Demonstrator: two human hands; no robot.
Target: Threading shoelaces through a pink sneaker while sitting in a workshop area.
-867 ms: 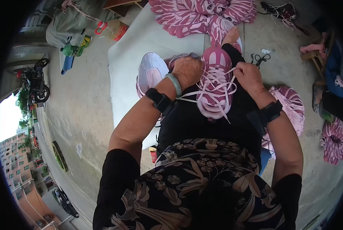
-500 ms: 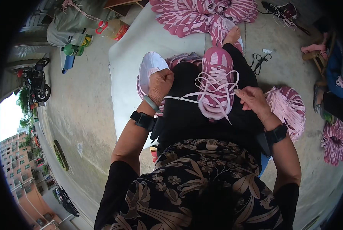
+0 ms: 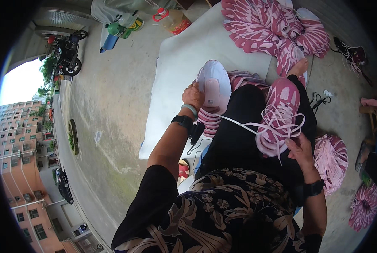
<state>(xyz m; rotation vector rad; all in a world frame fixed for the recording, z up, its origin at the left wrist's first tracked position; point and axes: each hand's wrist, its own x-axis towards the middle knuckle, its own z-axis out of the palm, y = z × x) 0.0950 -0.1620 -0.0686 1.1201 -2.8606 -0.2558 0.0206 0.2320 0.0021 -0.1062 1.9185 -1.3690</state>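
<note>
The pink sneaker [image 3: 280, 114] lies on the person's right thigh [image 3: 309, 119], its long axis along the leg, toe pointing away and slightly right. Below, a white sheet [image 3: 175, 76] covers part of the concrete floor [image 3: 112, 105]. Well apart, the left hand [image 3: 193, 96] meets a white-lined shoe's [image 3: 221, 80] rim, the right hand [image 3: 301, 151] the sneaker's heel end; I cannot tell whether either grips.

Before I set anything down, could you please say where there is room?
The white sheet shows bare between the left hand and the capped bottle; so does the concrete floor left of the sheet. It's crowded near the right hand, between pink shoe and pink bundle.
</note>
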